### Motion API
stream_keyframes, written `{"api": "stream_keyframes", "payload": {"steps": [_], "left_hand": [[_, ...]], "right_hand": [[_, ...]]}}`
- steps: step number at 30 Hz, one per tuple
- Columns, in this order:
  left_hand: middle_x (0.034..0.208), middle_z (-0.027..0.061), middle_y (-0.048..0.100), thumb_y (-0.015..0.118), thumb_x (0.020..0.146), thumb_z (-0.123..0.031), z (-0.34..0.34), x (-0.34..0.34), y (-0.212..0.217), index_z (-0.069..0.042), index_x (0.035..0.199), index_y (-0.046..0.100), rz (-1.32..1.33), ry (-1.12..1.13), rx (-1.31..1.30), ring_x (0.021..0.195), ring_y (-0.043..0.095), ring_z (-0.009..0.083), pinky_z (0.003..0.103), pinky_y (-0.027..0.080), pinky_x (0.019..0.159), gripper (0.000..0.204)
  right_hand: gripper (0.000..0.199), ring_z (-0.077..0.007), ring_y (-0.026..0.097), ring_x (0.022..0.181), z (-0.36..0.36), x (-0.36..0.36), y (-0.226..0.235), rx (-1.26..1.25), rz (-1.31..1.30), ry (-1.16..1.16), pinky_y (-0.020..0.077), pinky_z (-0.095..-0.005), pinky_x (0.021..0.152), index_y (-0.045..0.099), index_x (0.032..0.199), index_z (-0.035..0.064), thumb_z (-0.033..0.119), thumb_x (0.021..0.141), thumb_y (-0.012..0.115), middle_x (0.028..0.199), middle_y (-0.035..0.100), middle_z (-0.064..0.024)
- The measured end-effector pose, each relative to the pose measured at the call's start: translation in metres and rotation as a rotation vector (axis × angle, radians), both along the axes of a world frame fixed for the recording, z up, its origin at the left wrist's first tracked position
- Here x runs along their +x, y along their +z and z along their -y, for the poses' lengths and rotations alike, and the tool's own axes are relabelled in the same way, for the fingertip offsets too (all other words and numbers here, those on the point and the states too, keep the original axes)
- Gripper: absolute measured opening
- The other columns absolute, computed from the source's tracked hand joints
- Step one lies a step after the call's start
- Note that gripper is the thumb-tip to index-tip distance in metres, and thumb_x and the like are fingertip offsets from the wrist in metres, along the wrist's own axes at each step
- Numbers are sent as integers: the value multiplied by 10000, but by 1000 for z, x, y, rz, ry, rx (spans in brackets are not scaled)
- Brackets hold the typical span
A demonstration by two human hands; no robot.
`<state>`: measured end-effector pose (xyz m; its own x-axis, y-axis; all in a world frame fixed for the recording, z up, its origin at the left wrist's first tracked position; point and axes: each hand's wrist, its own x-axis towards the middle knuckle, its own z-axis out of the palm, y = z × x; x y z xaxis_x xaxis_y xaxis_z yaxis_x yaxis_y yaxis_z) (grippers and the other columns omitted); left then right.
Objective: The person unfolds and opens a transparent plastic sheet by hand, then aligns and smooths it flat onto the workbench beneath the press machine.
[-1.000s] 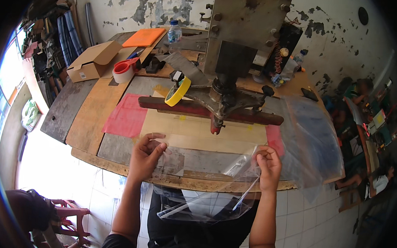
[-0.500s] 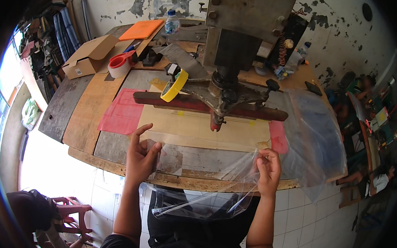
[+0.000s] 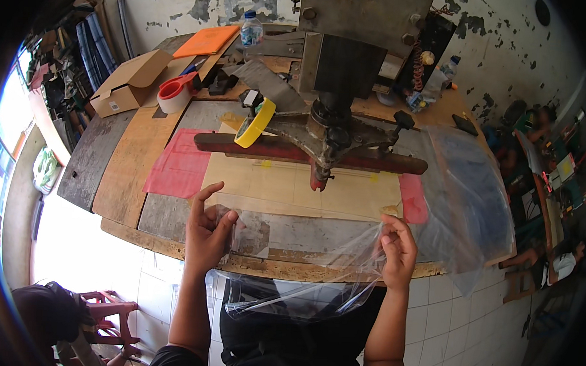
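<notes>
A clear plastic sheet [image 3: 301, 298] hangs between my hands, sagging in folds below the table's front edge. My left hand [image 3: 205, 239] pinches one side of it, thumb against the lower fingers and index finger raised. On the other side, my right hand [image 3: 399, 253] grips the gathered plastic between thumb and fingertips. Just beyond both hands lies a flat tan board [image 3: 292, 199] with pink-red sheets [image 3: 179, 163] at its ends. Above the board stands the press's long red bar [image 3: 372, 161], apart from the plastic. A yellow tape roll [image 3: 256, 124] leans on the press arm.
At the right of the wooden table [image 3: 126, 176] lies a stack of clear sheets [image 3: 473, 184]. A cardboard box [image 3: 131, 81], a red tape dispenser [image 3: 176, 94] and a water bottle [image 3: 252, 32] stand farther back. A red stool [image 3: 110, 316] and people are nearby.
My right hand has shifted very slightly right and up with the plastic still in it. My left hand stays almost in place, and the view has tilted a little.
</notes>
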<state>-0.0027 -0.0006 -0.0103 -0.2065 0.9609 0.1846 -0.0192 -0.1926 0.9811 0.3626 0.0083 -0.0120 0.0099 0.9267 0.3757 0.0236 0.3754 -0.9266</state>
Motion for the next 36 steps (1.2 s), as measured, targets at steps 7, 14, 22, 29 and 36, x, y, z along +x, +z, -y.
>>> {"api": "stream_keyframes", "payload": {"steps": [7,14,22,29,36], "left_hand": [[811,48,738,709,1046,-93,1,2,4,-29,1557,419,-10,3,-10,584,590,35,200,423,523,591],[821,52,751,693,1051,-82,1,1,0,-31,1545,437,-50,4,-4,578,587,32,194,420,519,559],[825,57,753,680,1053,-74,0,1,0,-30,1550,426,-58,1,9,556,573,30,197,408,492,560],[925,91,770,677,1035,-19,3,1,6,-54,1572,403,-38,-51,18,701,650,58,206,482,609,605],[938,106,766,717,1032,-92,4,0,-2,-16,1581,372,-6,-30,85,643,615,51,196,457,573,652]], "right_hand": [[357,-46,554,795,0,1,0,1,9,-5,490,-207,669,652,1381,-20,16,1037,565,1004,568,1],[359,-45,555,782,-1,1,1,16,7,-4,494,-211,658,657,1383,-20,20,1037,568,997,571,0],[358,-46,559,773,0,0,0,13,13,-20,496,-211,654,658,1382,-23,22,1037,572,987,573,1],[361,-46,567,773,0,2,1,8,14,-67,483,-208,658,667,1378,-18,18,1028,585,1005,599,-7],[354,-51,561,841,-1,0,-1,18,-34,-130,473,-203,679,676,1369,-10,17,1021,612,1027,638,-13]]}}
